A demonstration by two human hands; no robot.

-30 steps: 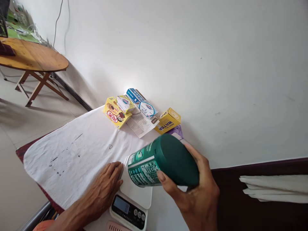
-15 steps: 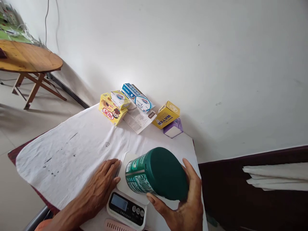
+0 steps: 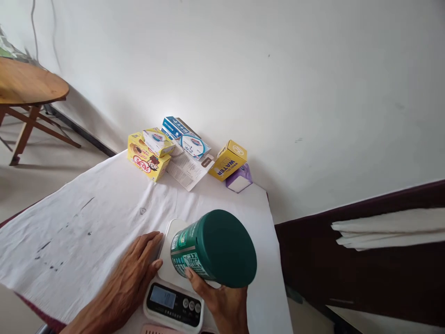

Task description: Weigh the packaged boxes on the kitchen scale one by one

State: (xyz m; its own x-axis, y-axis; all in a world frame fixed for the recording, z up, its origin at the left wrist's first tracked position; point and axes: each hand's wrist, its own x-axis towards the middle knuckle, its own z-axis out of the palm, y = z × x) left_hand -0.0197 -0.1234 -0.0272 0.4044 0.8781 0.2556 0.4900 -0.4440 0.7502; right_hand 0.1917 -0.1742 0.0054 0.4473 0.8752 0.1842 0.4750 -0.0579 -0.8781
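A green canister (image 3: 222,248) with a dark green lid stands on the white platform of a kitchen scale (image 3: 174,301). My right hand (image 3: 222,297) grips the canister low on the near side, its thumb pressed on the printed label. The other fingers are hidden behind the canister. My left hand (image 3: 135,260) lies flat on the cloth, fingers stretched out, with its fingertips and thumb at the scale's left edge. The scale's display is lit, but its figures are too faint to read.
A white cloth (image 3: 114,199) covers the table. Toward the wall are a yellow snack box (image 3: 144,164), blue-and-white boxes (image 3: 191,144), an opened-out carton (image 3: 189,174), a yellow WATER box (image 3: 227,162) and a purple pack (image 3: 239,180). A pink slotted object (image 3: 156,329) lies below the scale.
My right hand has moved from spread around the lid to lower on the canister, thumb now on its label. The scale's display has changed. The view has shifted right.
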